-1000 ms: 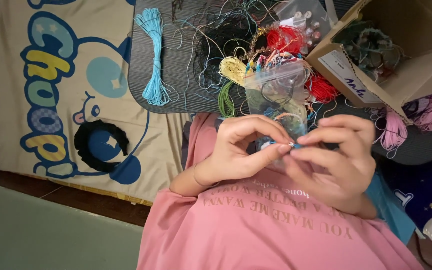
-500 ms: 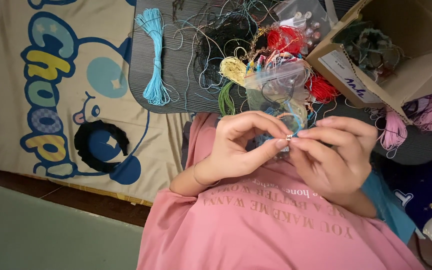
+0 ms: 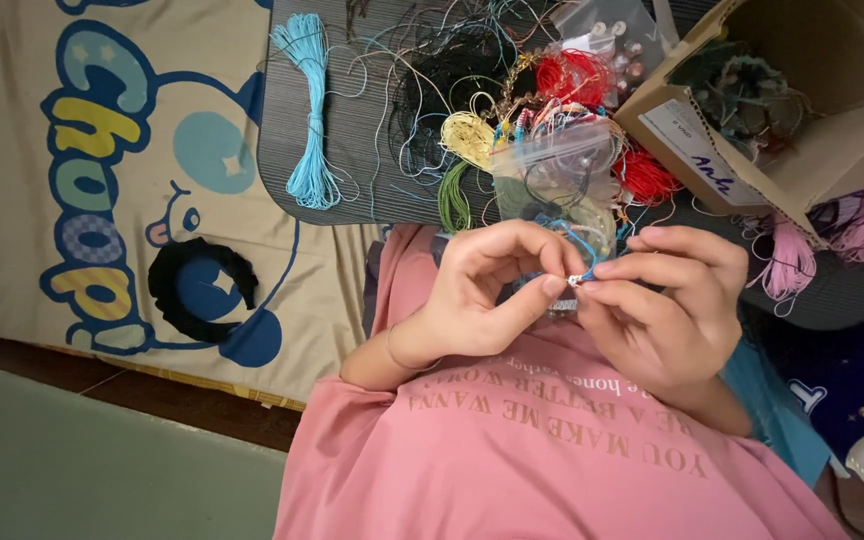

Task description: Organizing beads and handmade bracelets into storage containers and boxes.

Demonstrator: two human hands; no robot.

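Note:
My left hand (image 3: 482,290) and my right hand (image 3: 672,310) meet fingertip to fingertip above my pink shirt. Between them they pinch a thin blue cord (image 3: 582,243) with a tiny silver piece (image 3: 576,280) at the pinch point. The cord loops up from my fingers toward a clear zip bag (image 3: 552,165) of beads and threads just beyond my hands. Most of the silver piece is hidden by my fingertips.
A dark grey board (image 3: 352,160) carries a light blue cord bundle (image 3: 310,120), tangled threads, a red coil (image 3: 577,75) and a green bundle (image 3: 452,200). An open cardboard box (image 3: 832,150) stands at the right, with pink threads (image 3: 787,265) beside it. A black scrunchie (image 3: 202,290) lies on the cartoon mat (image 3: 102,200).
My fingertips have drawn closer together around the small silver piece, and both hands have shifted slightly lower. Nothing else has moved.

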